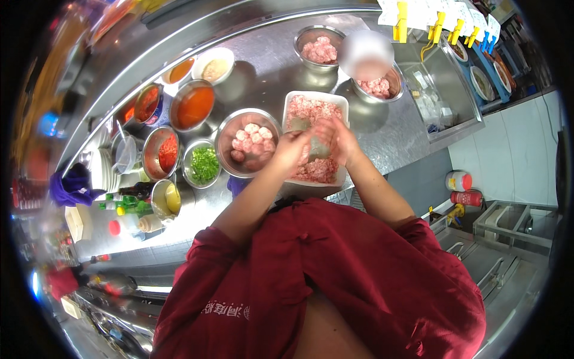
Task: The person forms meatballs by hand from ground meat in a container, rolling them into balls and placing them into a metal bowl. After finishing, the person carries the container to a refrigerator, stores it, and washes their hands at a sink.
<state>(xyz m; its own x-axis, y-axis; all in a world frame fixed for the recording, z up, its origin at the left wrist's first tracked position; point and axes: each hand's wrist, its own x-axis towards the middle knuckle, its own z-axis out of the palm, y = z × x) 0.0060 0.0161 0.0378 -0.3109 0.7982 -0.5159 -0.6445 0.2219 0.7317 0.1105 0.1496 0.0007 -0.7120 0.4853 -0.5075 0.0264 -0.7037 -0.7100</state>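
Observation:
Both my hands are over a white rectangular tub of pink minced meat. My left hand is closed over the tub's left side; whatever its fingers hold is hidden. Close beside it, my right hand has bent fingers smeared by motion, so its grip is unclear. A greyish see-through patch shows between the hands, too blurred to name. Left of the tub stands a steel bowl with several round meatballs.
Beyond the tub are two steel bowls of meat, one partly covered by a blurred pale patch. To the left stand chopped green onion, chopped red pepper, red-orange sauce and bottles. A sink lies right.

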